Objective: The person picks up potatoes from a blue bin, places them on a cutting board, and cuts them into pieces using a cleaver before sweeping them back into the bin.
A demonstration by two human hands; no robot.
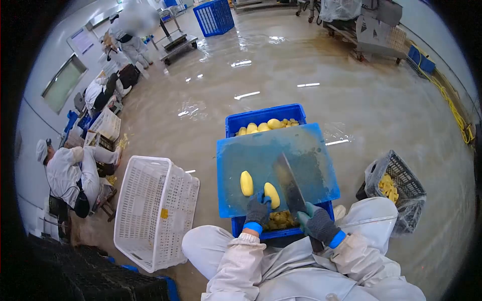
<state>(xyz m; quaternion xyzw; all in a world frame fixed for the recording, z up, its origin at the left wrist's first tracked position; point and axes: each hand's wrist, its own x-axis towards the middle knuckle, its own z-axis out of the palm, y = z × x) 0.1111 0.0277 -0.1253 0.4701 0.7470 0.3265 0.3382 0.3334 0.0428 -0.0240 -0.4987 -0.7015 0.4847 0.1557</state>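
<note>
My right hand [320, 223], in a dark glove with blue fingertips and a blue cuff, grips a broad knife [290, 184]. Its blade points away from me over a blue cutting board [236, 155]. Just left of the blade lies a peeled yellow potato [271, 195], its near end held by the fingers of my gloved left hand [258, 210]. A second peeled potato [246, 183] rests farther left on the board, apart from my hand. The board lies across a blue crate [266, 111] with whole peeled potatoes at its far end. Potato pieces [280, 219] show below the board's near edge.
A white basket [168, 210] stands at my left on the wet floor. At right, a dark crate [404, 175] lined with plastic holds yellow pieces. Co-workers [75, 175] sit along the left wall. Carts and a blue crate [214, 18] stand farther off.
</note>
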